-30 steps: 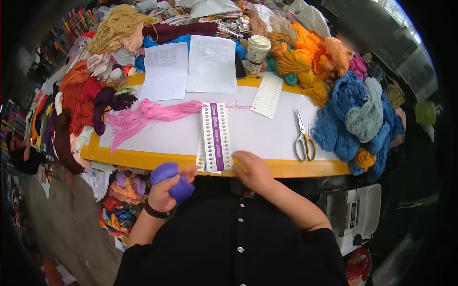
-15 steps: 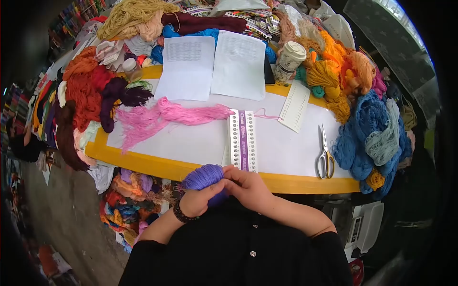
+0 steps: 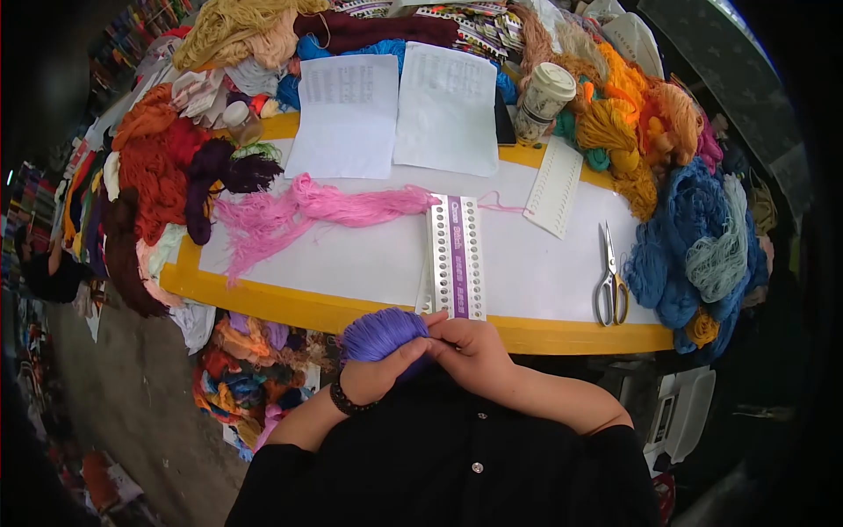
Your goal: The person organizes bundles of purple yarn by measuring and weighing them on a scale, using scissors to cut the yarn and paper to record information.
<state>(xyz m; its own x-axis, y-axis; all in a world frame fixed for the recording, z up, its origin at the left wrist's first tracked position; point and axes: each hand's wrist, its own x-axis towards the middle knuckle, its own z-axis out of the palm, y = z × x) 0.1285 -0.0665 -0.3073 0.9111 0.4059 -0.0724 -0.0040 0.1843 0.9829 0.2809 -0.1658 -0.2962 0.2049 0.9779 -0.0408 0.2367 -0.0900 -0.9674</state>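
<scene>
My left hand (image 3: 379,376) grips a purple yarn skein (image 3: 379,332) just below the yellow front edge of the table (image 3: 263,299). My right hand (image 3: 474,351) pinches the same skein's strands from the right, fingers closed on it. Directly above both hands lies a white punched card with a purple stripe (image 3: 455,256), its near end at the table edge. A pink yarn bundle (image 3: 299,211) stretches across the white table top to the card's far end.
Scissors (image 3: 610,279) lie right of the card, a second punched card (image 3: 555,186) farther back. Two printed sheets (image 3: 395,110) and a paper cup (image 3: 543,95) sit behind. Yarn piles ring the table: red and orange left (image 3: 149,176), blue right (image 3: 694,246), more below (image 3: 246,369).
My left hand brought the purple skein from the lower left to the centre, and my right hand left the card's end and closed on the skein. The view shifted slightly.
</scene>
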